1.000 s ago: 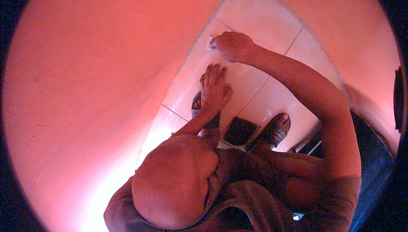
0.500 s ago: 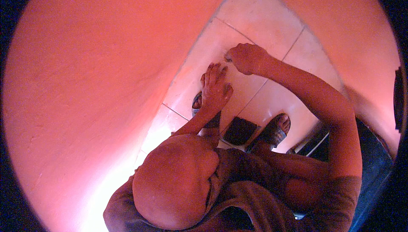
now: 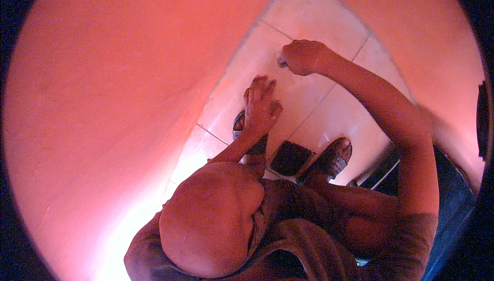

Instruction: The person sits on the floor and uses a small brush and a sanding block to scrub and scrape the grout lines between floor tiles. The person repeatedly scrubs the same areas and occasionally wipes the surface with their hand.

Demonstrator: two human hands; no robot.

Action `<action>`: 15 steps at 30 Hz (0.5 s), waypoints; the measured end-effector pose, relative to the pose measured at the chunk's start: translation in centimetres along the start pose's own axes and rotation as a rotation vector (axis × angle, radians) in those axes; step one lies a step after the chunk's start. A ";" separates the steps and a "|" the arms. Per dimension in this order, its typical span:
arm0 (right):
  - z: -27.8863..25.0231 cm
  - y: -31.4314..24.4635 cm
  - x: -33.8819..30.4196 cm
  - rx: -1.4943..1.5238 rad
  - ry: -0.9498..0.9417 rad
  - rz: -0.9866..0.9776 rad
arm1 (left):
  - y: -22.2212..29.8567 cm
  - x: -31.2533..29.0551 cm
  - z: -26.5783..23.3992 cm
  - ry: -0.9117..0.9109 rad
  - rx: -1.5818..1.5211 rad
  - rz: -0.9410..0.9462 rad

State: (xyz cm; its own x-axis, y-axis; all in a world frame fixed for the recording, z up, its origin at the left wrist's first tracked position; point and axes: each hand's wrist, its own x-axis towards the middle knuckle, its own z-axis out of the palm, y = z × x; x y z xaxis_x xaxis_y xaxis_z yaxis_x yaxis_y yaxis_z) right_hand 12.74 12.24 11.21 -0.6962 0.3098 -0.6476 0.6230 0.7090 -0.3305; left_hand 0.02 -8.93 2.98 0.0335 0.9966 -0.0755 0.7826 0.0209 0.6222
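Observation:
My right hand is closed close to the pale tiled floor, at the end of an outstretched arm. A small greyish thing pokes out at its fingertips; most of it is hidden, and I cannot make out its kind. Nearer and to the left, my left hand has its fingers stretched out and apart, with nothing in them. It is just above and beside a sandalled left foot. Whether that hand touches anything is unclear.
Plain walls rise close on the left and right, meeting at the far corner. Between the feet lies a dark square thing. My right foot wears a sandal. A dark blue surface is at the right.
My right hand has moved a little farther away and slightly to the right over the floor, still closed. My left hand and the feet have stayed nearly in place.

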 end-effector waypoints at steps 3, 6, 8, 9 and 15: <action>0.1 -0.5 -0.3 0.043 0.198 0.062 | -0.1 0.2 0.0 -0.025 -0.038 -0.004; 1.7 -1.3 -0.2 0.033 0.135 0.004 | -0.9 0.2 0.5 -0.090 -0.019 -0.042; 1.6 -1.0 -0.8 -0.003 0.035 -0.007 | -0.7 0.6 0.3 -0.130 -0.095 -0.070; 2.0 -1.5 -1.0 -0.022 0.100 0.027 | -0.6 0.5 0.1 -0.088 -0.075 -0.049; 2.2 -0.9 -0.9 0.013 0.148 -0.010 | 0.0 0.0 0.0 -0.013 0.029 -0.008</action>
State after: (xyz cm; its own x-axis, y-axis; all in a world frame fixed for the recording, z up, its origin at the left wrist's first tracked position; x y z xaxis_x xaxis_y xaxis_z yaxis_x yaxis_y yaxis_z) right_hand 13.60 9.93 10.52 -0.7468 0.3936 -0.5361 0.6197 0.7045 -0.3458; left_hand -0.01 -8.90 2.93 0.0348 0.9953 -0.0905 0.8007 0.0264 0.5985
